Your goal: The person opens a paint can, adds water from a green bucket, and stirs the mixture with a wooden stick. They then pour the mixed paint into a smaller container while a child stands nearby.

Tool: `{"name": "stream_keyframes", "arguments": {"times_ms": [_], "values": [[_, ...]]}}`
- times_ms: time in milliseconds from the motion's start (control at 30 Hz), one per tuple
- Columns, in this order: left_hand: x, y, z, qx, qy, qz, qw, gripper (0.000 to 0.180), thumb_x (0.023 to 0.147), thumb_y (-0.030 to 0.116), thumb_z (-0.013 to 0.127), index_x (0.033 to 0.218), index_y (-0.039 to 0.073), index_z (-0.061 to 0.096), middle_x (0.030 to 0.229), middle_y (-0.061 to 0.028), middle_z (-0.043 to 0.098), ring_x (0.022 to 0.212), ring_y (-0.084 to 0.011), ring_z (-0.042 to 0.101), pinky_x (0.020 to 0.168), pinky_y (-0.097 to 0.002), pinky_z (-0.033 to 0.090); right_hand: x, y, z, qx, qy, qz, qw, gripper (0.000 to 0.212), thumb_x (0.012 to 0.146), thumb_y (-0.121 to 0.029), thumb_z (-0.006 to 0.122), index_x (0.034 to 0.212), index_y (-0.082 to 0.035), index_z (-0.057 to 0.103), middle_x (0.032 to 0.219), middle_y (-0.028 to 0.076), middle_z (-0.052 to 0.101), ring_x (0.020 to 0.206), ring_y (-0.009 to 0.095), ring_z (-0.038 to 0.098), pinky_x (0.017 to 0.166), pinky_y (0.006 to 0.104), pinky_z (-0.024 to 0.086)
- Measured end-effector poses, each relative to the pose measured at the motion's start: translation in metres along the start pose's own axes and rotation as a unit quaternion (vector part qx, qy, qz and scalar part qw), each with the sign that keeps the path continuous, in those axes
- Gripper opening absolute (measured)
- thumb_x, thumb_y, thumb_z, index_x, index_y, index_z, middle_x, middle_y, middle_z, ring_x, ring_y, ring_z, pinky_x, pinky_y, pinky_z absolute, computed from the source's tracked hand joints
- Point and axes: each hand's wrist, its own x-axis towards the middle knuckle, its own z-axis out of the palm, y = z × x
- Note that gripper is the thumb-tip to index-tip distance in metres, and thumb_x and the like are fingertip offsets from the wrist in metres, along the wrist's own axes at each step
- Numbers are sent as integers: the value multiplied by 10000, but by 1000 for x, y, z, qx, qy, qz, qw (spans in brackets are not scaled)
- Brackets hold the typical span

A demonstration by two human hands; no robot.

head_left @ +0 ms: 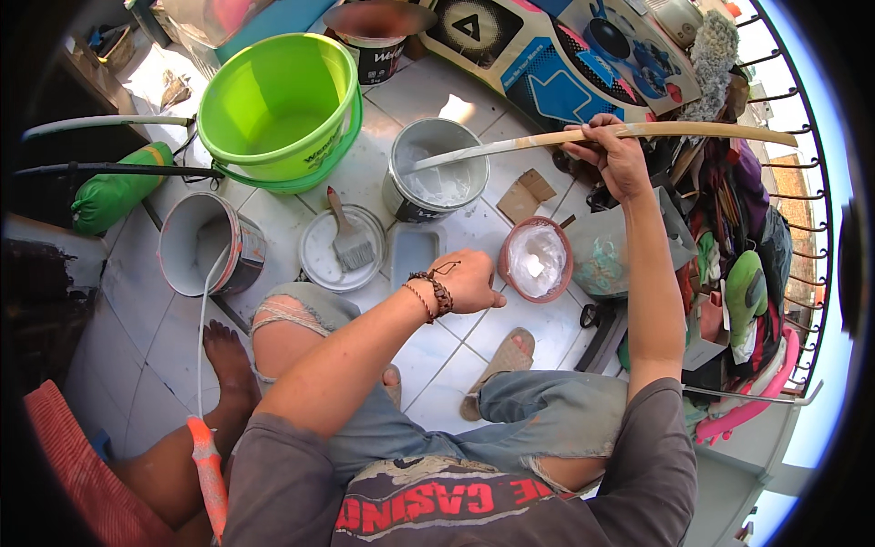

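My right hand (615, 159) grips a long, flat wooden stick (674, 130). The stick's white-coated end slants down into a grey paint bucket (399, 190) with white paint inside. My left hand (465, 281) is curled like a fist, knuckles up; its fingertips and anything in them are hidden. A dark braided bracelet circles that wrist. Just right of the left hand stands a reddish-brown bowl (507, 281) lined with white material. Beyond the left hand lies a shallow grey tray (397, 264). A broad paintbrush (354, 244) rests on a round white lid (314, 264).
A lime-green bucket (283, 100) stands far left. Nearer is a paint-marked bucket (241, 264) with a rod in it, beside another person's bare foot (226, 360). Brown cardboard (529, 193) lies near the bowl. Printed boxes (565, 87) and piled items line the back and right, before a metal railing (802, 191).
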Motion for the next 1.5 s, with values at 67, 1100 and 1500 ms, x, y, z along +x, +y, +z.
{"name": "stream_keyframes", "arguments": {"times_ms": [67,1100,1500], "values": [[5,-3,7,10,6,5,1000,367,785,366,724,868,9,704,849,-177,693,861,-306,669,789,-378,512,-12,-17,-12,-13,17,-30,999,112,885,17,581,958,10,497,939,146,614,988,293,661,802,384,624],[-18,-8,-16,-144,47,-93,984,297,908,205,622,846,-83,653,668,-155,637,440,-208,607,446,-335,486,67,32,64,-357,-133,-47,923,147,808,-81,587,897,29,629,850,93,644,774,162,662,702,280,582],[1,-20,-18,-56,237,-2,970,352,895,279,608,808,-57,660,643,-179,601,583,-240,625,583,-367,486,70,49,82,-177,-195,-59,963,96,831,-11,570,898,43,613,904,73,618,860,151,643,776,277,599]]}}
